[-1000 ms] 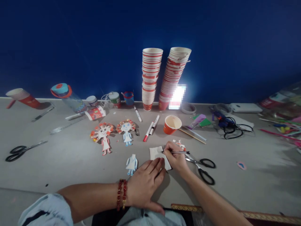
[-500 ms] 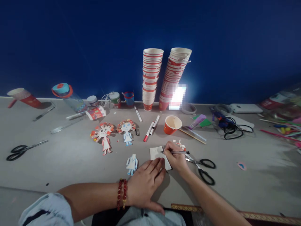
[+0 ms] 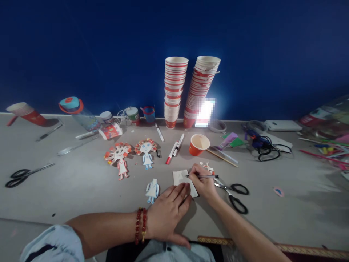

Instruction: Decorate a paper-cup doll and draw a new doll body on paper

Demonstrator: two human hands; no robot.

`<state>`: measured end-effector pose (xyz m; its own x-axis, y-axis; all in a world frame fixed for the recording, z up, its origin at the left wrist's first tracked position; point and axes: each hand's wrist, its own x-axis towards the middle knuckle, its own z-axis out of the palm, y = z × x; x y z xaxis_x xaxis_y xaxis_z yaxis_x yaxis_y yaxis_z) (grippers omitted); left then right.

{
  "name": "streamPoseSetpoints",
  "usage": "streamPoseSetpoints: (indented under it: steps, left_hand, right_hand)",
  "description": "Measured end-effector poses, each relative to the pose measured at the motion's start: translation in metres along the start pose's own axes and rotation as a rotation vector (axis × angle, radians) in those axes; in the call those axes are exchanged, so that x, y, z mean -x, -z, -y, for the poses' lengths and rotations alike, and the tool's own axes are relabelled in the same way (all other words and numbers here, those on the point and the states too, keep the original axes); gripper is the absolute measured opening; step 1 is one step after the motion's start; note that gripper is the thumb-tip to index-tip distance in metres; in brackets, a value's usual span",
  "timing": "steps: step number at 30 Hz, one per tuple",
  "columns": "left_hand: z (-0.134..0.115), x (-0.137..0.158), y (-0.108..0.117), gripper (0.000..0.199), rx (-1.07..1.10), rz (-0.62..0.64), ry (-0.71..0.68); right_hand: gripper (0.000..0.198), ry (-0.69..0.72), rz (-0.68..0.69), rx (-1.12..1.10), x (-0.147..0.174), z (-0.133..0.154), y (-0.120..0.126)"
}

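My right hand (image 3: 203,182) is closed around a slim dark pen (image 3: 205,176), its tip down on a small white piece of paper (image 3: 180,176). Faint lines show near the tip. Flat across the lower part of that paper lies my left hand (image 3: 170,209), fingers stretched out, with red beads on the wrist. Left of the paper is a headless paper doll body (image 3: 152,190) edged in blue. Two finished-looking paper dolls, one red (image 3: 121,160) and one blue (image 3: 147,151), lie farther back.
Black-handled scissors (image 3: 236,188) lie open right of my right hand, beside paper scraps (image 3: 207,167). Behind stand an orange paper cup (image 3: 199,145), markers (image 3: 171,153) and two tall cup stacks (image 3: 172,94). More scissors (image 3: 21,177) lie far left.
The view has shifted very slightly. The pen tip stays on the paper, where the faint lines look slightly different; my left hand keeps its place.
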<state>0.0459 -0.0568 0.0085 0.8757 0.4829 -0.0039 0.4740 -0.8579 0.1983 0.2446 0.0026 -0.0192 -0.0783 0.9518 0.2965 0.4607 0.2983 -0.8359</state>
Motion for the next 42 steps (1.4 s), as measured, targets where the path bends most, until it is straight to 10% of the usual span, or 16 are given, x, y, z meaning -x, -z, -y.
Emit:
streamPoseSetpoints:
  steps: [42]
  left_hand:
    - [0.0001, 0.0001, 0.0017, 0.104, 0.026, 0.009, 0.005]
  right_hand:
    - [0.022, 0.058, -0.045, 0.026, 0.0013, -0.0027, 0.0017]
